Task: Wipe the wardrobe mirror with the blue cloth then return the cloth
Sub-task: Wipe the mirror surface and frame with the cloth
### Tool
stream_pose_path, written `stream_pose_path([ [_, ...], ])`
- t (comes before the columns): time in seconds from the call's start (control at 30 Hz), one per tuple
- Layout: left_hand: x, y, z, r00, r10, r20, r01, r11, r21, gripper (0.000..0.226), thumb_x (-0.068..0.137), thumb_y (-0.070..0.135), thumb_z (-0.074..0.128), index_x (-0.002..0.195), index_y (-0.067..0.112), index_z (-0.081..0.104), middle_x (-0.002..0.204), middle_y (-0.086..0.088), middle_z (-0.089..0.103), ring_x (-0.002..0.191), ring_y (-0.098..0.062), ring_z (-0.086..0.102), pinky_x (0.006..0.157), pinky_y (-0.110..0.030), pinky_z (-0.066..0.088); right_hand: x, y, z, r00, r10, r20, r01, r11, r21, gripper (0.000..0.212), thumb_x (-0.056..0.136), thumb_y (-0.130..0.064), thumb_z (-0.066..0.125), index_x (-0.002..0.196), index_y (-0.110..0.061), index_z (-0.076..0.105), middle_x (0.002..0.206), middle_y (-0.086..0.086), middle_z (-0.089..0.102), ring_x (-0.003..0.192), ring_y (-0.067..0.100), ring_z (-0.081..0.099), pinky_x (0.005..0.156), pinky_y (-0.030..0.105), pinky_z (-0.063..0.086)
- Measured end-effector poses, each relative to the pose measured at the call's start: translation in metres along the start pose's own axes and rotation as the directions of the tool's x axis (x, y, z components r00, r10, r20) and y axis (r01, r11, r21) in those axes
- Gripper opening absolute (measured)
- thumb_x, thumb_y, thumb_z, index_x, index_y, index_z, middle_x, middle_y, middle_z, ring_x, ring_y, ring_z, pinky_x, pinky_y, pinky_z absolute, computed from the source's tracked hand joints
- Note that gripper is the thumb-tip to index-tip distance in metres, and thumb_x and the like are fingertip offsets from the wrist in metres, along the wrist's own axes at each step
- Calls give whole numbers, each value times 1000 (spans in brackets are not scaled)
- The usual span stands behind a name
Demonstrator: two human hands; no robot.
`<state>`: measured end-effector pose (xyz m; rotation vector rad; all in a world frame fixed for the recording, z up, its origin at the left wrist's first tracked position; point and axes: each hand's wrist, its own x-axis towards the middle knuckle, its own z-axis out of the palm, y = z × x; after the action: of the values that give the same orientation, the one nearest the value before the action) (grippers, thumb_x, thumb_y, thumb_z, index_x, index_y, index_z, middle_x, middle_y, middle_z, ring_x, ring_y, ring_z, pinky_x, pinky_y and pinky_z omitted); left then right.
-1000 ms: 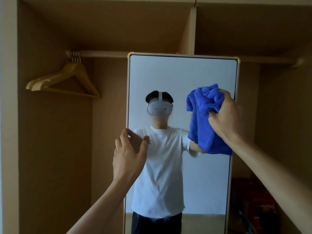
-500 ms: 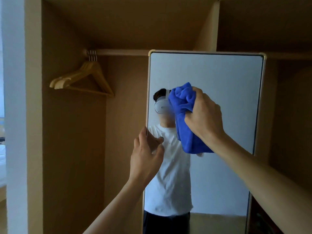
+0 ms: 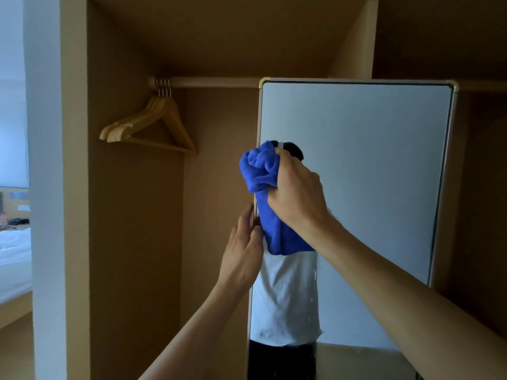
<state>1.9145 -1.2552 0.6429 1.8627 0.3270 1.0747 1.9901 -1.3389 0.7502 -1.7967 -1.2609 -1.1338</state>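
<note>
- The blue cloth is bunched into a wad and pressed against the glass near the left edge of the mirror, about halfway up the part in view; a loose tail of it hangs down below the wad.
- The right hand grips the cloth, its fingers curled tightly round the bunched part, with the arm reaching in from the lower right.
- The left hand is just beside the hanging tail of the cloth, its fingers nearly straight and laid against the left edge of the mirror frame; it holds nothing.
- The mirror stands upright, with a pale frame and rounded top corners, and reflects a person in a white T-shirt and dark trousers.
- Behind it is an open wardrobe of brown board.
- Several wooden hangers hang together from the rail, up and to the left of the mirror.
- At the far left, past the wardrobe's side panel, part of a bed with white sheets shows.
</note>
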Motion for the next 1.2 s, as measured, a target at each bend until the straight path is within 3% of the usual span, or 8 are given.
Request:
stream_pose_path([
  [0.13,-1,-4,-2,999,11,32,-9,998,-64,54,91,61,33,145,61,28,153,20,43,140,-7,43,118,-46,34,6,4,-17,996,12,93,-16,999,38,24,87,-17,59,109,-15,52,98,1,60,82,24,57,67,32,42],
  [0.27,-2,-12,-2,999,12,37,-6,990,-142,39,93,64,37,130,75,34,149,22,46,139,-4,44,119,-45,34,10,12,-40,985,-23,171,39,995,-90,20,84,-18,55,102,-21,49,93,-1,53,74,26,56,63,34,43],
  [0.33,-2,-15,-2,999,10,35,-4,985,-171,44,91,68,38,135,70,36,148,21,48,139,-4,45,119,-45,33,10,12,-46,980,-71,186,96,987,-128,20,82,-15,56,101,-20,51,88,-3,50,72,23,53,60,33,42],
  [0.53,-1,-19,-6,999,11,53,-1,983,-182,50,91,77,30,139,67,36,148,21,49,140,-6,44,118,-48,35,0,13,-35,955,-247,163,283,926,-250,20,76,-5,50,86,-20,43,82,-2,46,73,24,46,49,26,20],
  [0.67,-2,-22,-8,998,49,50,-38,979,-198,45,89,81,23,131,73,37,148,18,51,139,-9,46,116,-50,37,-16,17,-21,936,-327,133,352,899,-260,32,72,-7,50,100,-9,65,85,6,61,73,29,56,55,34,39],
  [0.77,-4,-25,-7,997,52,55,-39,975,-217,43,89,82,20,126,75,42,148,15,52,138,-9,47,117,-50,36,-37,18,-14,933,-316,175,356,887,-294,42,76,-8,55,117,-7,65,94,10,65,81,31,61,65,38,47],
  [0.97,-7,-28,-4,999,25,44,-12,965,-261,50,100,69,14,129,57,52,129,15,66,122,-2,59,106,-35,45,-78,24,7,929,-285,237,351,880,-321,54,75,-12,73,127,-9,59,104,12,63,90,29,62,72,40,52],
  [1.2,-8,-35,1,999,30,17,-25,967,-254,61,90,80,20,138,55,49,139,14,60,130,-6,54,115,-45,40,-91,26,15,929,-302,215,356,888,-292,56,73,-6,69,128,-11,59,101,9,62,87,29,59,70,40,48],
])
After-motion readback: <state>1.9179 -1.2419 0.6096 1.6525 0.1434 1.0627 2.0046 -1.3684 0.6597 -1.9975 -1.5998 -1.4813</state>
